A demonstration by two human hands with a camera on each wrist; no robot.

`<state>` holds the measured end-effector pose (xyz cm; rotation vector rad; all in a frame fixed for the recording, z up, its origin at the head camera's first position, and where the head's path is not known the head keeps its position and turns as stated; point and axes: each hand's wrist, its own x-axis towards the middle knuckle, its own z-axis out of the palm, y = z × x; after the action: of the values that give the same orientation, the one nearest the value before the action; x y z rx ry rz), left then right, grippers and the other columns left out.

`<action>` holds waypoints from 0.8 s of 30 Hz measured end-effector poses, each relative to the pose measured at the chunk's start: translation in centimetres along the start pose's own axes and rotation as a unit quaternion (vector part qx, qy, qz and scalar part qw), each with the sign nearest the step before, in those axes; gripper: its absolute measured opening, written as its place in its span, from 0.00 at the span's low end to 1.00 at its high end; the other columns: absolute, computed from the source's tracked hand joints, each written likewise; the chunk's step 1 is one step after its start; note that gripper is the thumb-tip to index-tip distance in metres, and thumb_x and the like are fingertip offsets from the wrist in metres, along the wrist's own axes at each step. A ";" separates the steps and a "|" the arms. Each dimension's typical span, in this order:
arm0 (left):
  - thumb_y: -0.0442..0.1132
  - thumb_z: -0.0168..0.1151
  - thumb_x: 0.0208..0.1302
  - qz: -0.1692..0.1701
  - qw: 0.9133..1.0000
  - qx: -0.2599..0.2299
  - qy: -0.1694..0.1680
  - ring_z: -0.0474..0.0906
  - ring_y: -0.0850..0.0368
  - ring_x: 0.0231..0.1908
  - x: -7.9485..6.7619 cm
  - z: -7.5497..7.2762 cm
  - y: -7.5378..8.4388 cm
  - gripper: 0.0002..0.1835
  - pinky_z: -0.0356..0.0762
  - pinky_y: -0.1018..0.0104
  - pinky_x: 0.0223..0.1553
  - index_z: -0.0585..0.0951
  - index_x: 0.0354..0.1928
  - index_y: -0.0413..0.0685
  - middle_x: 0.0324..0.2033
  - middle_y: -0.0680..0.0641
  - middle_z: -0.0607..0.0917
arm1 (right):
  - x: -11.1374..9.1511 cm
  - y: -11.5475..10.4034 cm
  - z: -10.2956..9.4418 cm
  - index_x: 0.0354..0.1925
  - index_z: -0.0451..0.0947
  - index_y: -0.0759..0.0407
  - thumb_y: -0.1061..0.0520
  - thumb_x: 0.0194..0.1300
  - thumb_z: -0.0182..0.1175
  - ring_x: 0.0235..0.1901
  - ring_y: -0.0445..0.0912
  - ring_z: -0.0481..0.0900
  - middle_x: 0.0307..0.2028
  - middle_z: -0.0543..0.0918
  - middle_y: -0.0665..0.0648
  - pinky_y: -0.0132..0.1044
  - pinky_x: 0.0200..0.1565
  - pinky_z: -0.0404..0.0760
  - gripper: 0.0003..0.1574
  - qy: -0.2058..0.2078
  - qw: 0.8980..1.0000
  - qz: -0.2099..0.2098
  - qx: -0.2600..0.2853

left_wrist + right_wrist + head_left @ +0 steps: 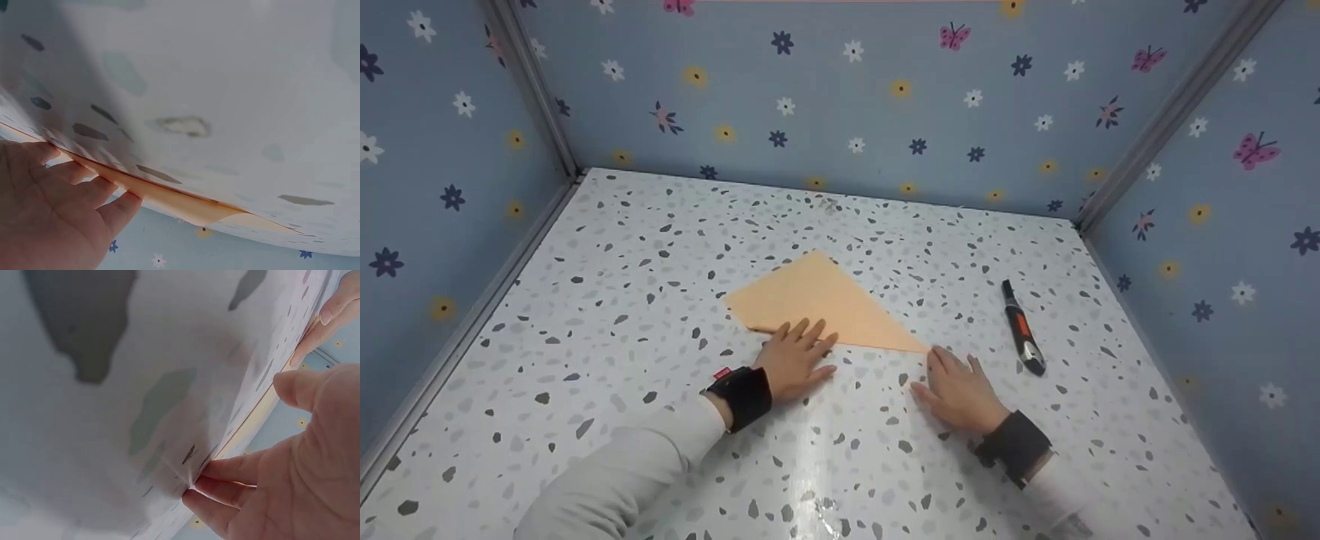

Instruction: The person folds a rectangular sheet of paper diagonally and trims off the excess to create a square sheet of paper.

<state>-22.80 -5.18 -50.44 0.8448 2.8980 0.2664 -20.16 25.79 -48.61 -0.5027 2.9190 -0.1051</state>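
A folded sheet of peach-orange paper (817, 300) lies flat on the speckled table, its straight folded edge toward me and a point at the far side. Spread out, the fingers of my left hand (796, 361) rest on the near edge of the paper, left of its middle. My right hand (964, 394) touches the sharp right corner with its fingertips, the thumb held apart. In the left wrist view the paper (174, 202) shows as a thin edge-on strip beneath the fingertips. The right wrist view has the fingers of my right hand (292, 467) extended down to the tabletop.
A black utility knife (1021, 330) with an orange patch lies to the right of my right hand. Blue flower-patterned panels (840, 97) close off the back and both sides of the white speckled table (607, 300).
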 end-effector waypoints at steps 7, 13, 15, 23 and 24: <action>0.59 0.41 0.80 -0.004 1.000 0.000 -0.006 0.52 0.38 0.81 -0.1 -0.2 0.2 0.35 0.48 0.40 0.82 0.58 0.81 0.51 0.81 0.40 0.57 | 0.3 -0.5 -0.4 0.72 0.63 0.72 0.42 0.79 0.47 0.74 0.67 0.64 0.74 0.66 0.73 0.73 0.75 0.52 0.40 0.013 1.000 0.000 -0.017; 0.57 0.42 0.80 0.006 1.000 -0.017 0.004 0.52 0.36 0.81 -0.1 -0.2 0.1 0.34 0.48 0.39 0.81 0.59 0.80 0.50 0.80 0.39 0.58 | 0.9 -1.3 -0.5 0.74 0.62 0.69 0.40 0.79 0.47 0.76 0.67 0.63 0.77 0.63 0.69 0.71 0.77 0.52 0.41 0.008 0.999 -0.004 -0.034; 0.57 0.43 0.80 0.007 1.000 -0.020 0.004 0.52 0.36 0.80 -0.1 -0.3 0.2 0.34 0.49 0.38 0.81 0.60 0.80 0.49 0.80 0.38 0.59 | 1.2 -1.8 -0.5 0.76 0.61 0.68 0.40 0.79 0.47 0.77 0.66 0.62 0.78 0.61 0.67 0.70 0.77 0.52 0.42 0.001 0.999 -0.010 -0.038; 0.57 0.43 0.79 0.001 1.000 -0.023 0.000 0.52 0.36 0.81 -0.2 -0.4 0.3 0.34 0.48 0.39 0.82 0.60 0.80 0.49 0.80 0.38 0.58 | 2.8 -3.8 -0.4 0.79 0.57 0.62 0.38 0.78 0.48 0.79 0.66 0.57 0.81 0.56 0.65 0.69 0.77 0.55 0.44 -0.023 0.999 -0.038 -0.019; 0.57 0.43 0.79 0.000 1.000 -0.022 0.000 0.52 0.36 0.81 -0.2 -0.4 0.3 0.34 0.48 0.39 0.82 0.60 0.80 0.50 0.80 0.38 0.58 | 3.0 -4.1 -0.4 0.79 0.57 0.62 0.38 0.79 0.48 0.79 0.66 0.57 0.81 0.55 0.64 0.69 0.77 0.55 0.43 -0.024 0.999 -0.044 -0.017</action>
<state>-22.55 -5.13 -49.95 0.8383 2.8807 0.3300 -21.66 20.96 -48.27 -0.6298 2.8574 -0.0533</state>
